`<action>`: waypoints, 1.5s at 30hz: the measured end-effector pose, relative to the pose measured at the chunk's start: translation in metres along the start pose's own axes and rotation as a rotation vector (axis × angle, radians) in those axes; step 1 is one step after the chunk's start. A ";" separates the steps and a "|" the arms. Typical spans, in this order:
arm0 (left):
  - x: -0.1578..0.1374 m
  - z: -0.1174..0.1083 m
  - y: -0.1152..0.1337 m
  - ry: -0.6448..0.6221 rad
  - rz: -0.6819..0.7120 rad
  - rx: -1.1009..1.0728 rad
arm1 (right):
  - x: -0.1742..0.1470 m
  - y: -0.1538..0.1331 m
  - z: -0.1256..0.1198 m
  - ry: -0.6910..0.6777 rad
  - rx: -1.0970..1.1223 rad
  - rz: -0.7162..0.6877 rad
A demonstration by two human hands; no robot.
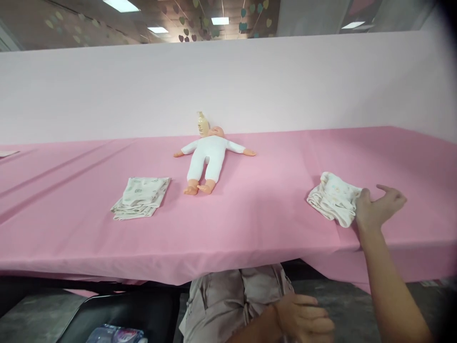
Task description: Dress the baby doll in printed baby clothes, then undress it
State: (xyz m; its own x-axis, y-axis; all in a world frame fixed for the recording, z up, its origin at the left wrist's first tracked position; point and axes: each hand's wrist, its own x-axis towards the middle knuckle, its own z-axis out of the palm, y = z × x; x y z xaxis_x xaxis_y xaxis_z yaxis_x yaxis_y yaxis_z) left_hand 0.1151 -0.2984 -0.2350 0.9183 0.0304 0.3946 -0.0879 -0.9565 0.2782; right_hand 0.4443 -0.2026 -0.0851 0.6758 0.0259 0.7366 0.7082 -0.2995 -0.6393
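Observation:
My right hand (380, 207) is at the right of the pink-covered table, its thumb and fingers spread apart. Its thumb side meets or overlaps the edge of a folded white patterned cloth (333, 197); whether they touch is hard to tell. Low in the view, my left hand (305, 318) hangs beside my lap with fingers loosely stretched, and nothing shows in it. A baby doll (207, 155) in a white suit lies on its back, arms out, feet toward me. To its left is a second folded white cloth (143, 197), stacked in layers.
A pump bottle (203, 125) of pale yellow liquid stands behind the doll's head, against the white partition (143, 90). The pink tablecloth (250, 228) drapes over the front edge. At lower left, a black chair (150, 309) holds a clear plastic package (114, 334).

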 end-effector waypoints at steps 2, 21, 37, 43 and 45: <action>-0.006 0.007 -0.017 0.117 0.100 0.157 | 0.000 0.000 -0.001 -0.007 0.006 -0.024; -0.042 0.017 -0.066 -0.090 -0.026 0.050 | -0.007 -0.026 -0.017 -0.016 0.096 -0.100; -0.020 0.005 -0.059 -0.081 -0.261 -0.065 | -0.013 -0.041 -0.020 -0.524 0.261 0.007; -0.022 0.010 -0.068 -0.082 -0.328 -0.057 | -0.012 -0.039 -0.019 -0.529 0.289 -0.005; -0.024 0.012 -0.069 -0.075 -0.354 -0.051 | -0.012 -0.038 -0.019 -0.553 0.298 -0.024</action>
State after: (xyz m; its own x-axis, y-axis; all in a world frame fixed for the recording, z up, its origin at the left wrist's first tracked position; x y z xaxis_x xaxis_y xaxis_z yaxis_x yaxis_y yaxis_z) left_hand 0.1038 -0.2362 -0.2739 0.9208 0.3340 0.2014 0.2232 -0.8747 0.4302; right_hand 0.4050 -0.2099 -0.0652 0.6083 0.5424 0.5794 0.6971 -0.0162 -0.7168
